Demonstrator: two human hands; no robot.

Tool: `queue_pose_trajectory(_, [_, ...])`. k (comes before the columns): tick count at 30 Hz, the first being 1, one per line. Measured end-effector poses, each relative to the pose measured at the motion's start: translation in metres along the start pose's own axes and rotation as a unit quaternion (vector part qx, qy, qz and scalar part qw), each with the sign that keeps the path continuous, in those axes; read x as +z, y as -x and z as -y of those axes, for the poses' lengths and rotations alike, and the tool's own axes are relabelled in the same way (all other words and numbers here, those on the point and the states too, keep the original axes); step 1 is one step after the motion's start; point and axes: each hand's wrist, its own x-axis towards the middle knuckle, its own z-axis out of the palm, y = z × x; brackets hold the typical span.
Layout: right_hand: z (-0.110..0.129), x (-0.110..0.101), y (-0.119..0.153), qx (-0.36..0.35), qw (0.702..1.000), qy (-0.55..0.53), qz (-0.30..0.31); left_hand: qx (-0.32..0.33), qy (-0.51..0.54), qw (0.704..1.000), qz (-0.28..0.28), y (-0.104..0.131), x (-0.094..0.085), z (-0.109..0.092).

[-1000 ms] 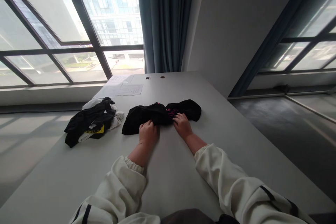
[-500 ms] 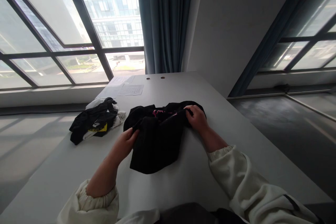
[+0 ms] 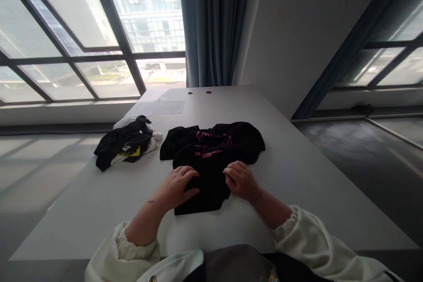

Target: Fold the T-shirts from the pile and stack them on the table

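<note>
A black garment (image 3: 211,185) with pink lettering lies partly folded over itself on the white table, its lower part toward me. My left hand (image 3: 180,185) is over its left side, fingers apart and thumb spread, holding nothing. At the garment's right side is my right hand (image 3: 241,180), its fingertips pinched together at the cloth edge. Whether cloth is between those fingertips is hard to make out.
A heap of black, white and yellow clothes (image 3: 124,143) lies on the left of the table (image 3: 297,211). Papers (image 3: 168,106) rest at the far left, near two round holes. Windows and a blue curtain (image 3: 214,26) stand beyond.
Both hands have moved nearer to me and inward. The left hand has let go of the cloth. The garment's near part has come down flatter, and more pink lettering shows.
</note>
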Motion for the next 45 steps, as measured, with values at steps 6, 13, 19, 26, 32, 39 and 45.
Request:
queue_pose_trajectory(6, [-0.018, -0.006, 0.028, 0.029, 0.987, -0.083, 0.132, 0.010, -0.018, 0.997, 0.069, 0.005, 0.032, 0.009])
queue_pose_trajectory(13, [-0.001, 0.003, 0.021, 0.045, 0.982, -0.065, 0.173, -0.096, 0.133, 0.986, -0.024, 0.001, 0.012, -0.002])
queue_pose_trajectory(19, [0.003, 0.005, 0.002, 0.113, 0.990, 0.012, 0.084, -0.115, 0.229, 0.963, -0.081, 0.013, -0.018, -0.023])
queue_pose_trajectory(26, [-0.032, -0.065, 0.007, 0.165, 0.982, -0.081, 0.043, -0.150, 0.291, 0.938, -0.111, 0.039, -0.058, -0.008])
queue_pose_trajectory(32, [-0.029, -0.164, -0.001, 0.237, 0.949, -0.172, 0.117, -0.146, 0.259, 0.954, -0.033, 0.050, -0.071, 0.009])
queue_pose_trajectory(39, [-0.025, -0.171, -0.003, 0.236, 0.856, -0.232, 0.398, -0.106, 0.211, 0.960, 0.153, 0.035, -0.065, -0.003])
queue_pose_trajectory(45, [-0.052, -0.135, 0.004, 0.226, 0.881, -0.184, 0.371, -0.086, 0.151, 0.978, 0.116, 0.020, -0.049, 0.015])
